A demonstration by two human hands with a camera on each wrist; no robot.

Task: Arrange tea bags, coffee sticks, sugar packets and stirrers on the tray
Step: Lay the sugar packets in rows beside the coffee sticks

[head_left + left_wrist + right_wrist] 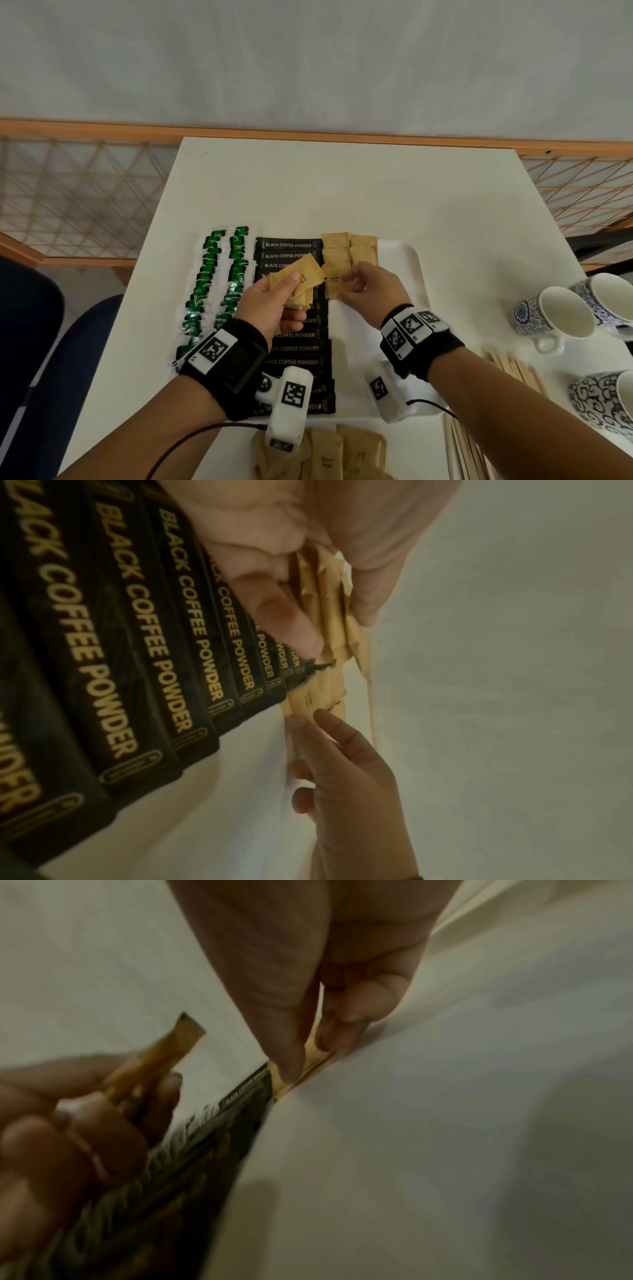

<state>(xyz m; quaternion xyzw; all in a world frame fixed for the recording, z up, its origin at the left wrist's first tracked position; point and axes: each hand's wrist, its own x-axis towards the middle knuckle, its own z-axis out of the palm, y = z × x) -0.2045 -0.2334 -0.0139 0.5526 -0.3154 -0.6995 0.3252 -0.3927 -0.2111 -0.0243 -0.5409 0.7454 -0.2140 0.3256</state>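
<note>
A white tray (409, 260) holds two columns of green tea bags (219, 281), a column of black coffee sticks (301, 347) and brown sugar packets (349, 250) at its far end. My left hand (274, 301) grips a small stack of brown sugar packets (301, 274) above the coffee sticks; the stack (325, 593) sits between thumb and fingers. My right hand (370, 287) pinches one sugar packet (337, 284) low over the tray, just below the placed packets; its edge (313, 1053) shows between thumb and fingertips.
More sugar packets (342, 452) lie on the table at the near edge. Wooden stirrers (513, 370) lie right of the tray, with others (462, 452) nearer. Patterned mugs (555, 315) stand at the right; another mug (606, 401) is closer.
</note>
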